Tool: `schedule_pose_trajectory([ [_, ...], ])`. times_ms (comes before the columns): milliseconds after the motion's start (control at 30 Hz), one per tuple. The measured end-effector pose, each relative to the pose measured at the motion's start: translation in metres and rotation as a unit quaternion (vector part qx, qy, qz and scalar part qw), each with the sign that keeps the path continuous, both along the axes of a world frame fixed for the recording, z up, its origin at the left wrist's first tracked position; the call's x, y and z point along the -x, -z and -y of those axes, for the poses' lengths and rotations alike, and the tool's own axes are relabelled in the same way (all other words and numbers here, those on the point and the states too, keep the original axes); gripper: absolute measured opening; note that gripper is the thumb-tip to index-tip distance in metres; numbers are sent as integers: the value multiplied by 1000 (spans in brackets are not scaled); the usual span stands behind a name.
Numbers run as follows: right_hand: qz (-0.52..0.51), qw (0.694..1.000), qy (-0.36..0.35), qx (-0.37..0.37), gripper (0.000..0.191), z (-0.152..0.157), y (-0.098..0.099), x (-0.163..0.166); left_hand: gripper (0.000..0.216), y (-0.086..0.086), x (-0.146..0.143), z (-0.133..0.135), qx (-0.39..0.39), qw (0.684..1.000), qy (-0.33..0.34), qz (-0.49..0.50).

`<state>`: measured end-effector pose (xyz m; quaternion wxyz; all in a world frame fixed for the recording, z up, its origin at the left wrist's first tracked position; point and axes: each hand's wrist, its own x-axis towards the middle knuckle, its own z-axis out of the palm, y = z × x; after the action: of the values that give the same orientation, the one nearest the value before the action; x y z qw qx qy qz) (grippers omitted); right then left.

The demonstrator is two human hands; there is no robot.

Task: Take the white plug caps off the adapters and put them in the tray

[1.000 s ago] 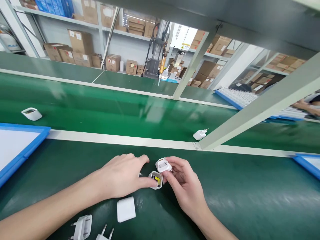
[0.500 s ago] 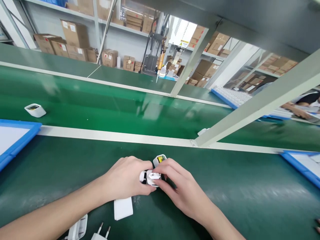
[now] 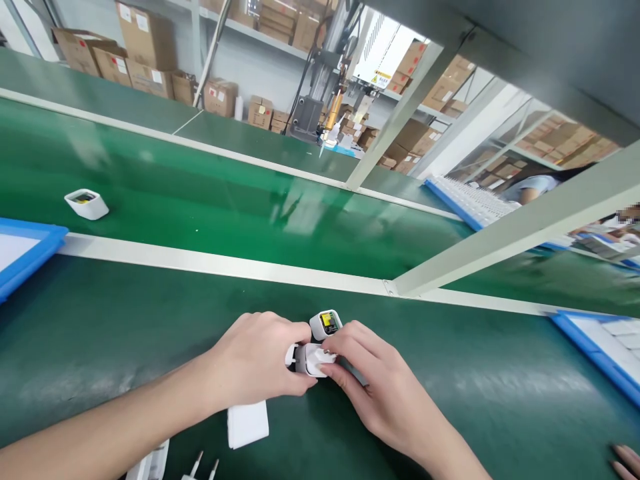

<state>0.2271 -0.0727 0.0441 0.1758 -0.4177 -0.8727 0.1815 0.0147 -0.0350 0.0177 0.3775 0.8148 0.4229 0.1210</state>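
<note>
Plug part [image 3: 310, 359], white, is pinched between both hands low over the green desk [image 3: 125, 333], near its front edge. The left hand [image 3: 255, 363] has its grip closed round the part's left end. The right hand [image 3: 380, 393] has its grip closed on the other end, with the fingertips on top. A second ago the right hand held a white cap beside an open shell while the left hand reached in to that shell. Since then the shell [image 3: 326, 324] has been let go and now stands on the desk just beyond the fingers, open top up and yellow insert showing. Whether it touches them cannot be told. Both hands have come together on the one piece, so the work appears to have passed from the shell to the part in hand, and the shell is still uncovered. A flat white block [image 3: 247, 425] lies just beside the left wrist, and a pinned plug [image 3: 200, 470] lies nearer the front edge. A second shell [image 3: 86, 203] sits well apart on the belt [image 3: 225, 213], which runs beyond the desk, and a blue tray [image 3: 25, 250] lies at the left.
</note>
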Motion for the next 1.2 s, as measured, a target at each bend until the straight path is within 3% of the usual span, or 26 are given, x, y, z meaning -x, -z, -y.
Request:
schedule_pose_trajectory([
  [367,102,993,-11,-63,19,9,2,5,19,-3,-1,0,-15,1000,0,-10],
  [1200,69,997,-21,-36,17,6,-5,4,19,-2,-3,-1,-12,1000,8,-4],
])
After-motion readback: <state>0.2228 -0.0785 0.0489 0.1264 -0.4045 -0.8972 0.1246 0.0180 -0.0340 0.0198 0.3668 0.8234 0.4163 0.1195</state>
